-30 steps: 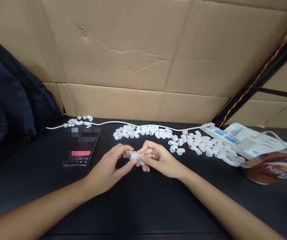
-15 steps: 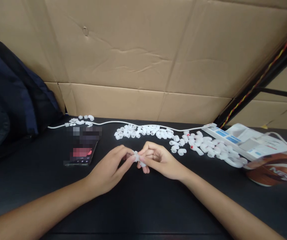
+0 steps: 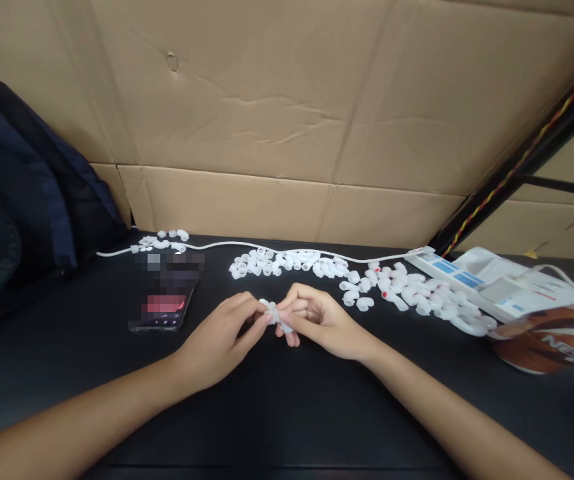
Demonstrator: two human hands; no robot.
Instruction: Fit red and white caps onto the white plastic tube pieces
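Note:
Between my two hands is a small translucent white plastic fitting (image 3: pixel 273 315), partly covered by fingers. My left hand (image 3: pixel 229 333) pinches its left end between thumb and forefinger. With thumb and bent fingers, my right hand (image 3: pixel 319 321) grips the right end. Whether the fitting is one piece or two joined pieces I cannot tell. Behind the hands lies a pile of small white fittings (image 3: pixel 267 261). Larger curved white fittings (image 3: pixel 411 288), a few marked red, spread to the right.
A phone (image 3: pixel 164 307) lies left of my hands, with several white pieces (image 3: pixel 159 241) behind it. A white cable (image 3: pixel 217 245) runs along the back to a power strip (image 3: pixel 467 283). A dark backpack (image 3: pixel 21 180) stands left; a brown packet (image 3: pixel 551 340) lies right. Cardboard (image 3: pixel 267 100) forms the back wall.
My left fingers have shifted slightly on the fitting, and a bit more of its left end shows. My right hand keeps nearly the same place.

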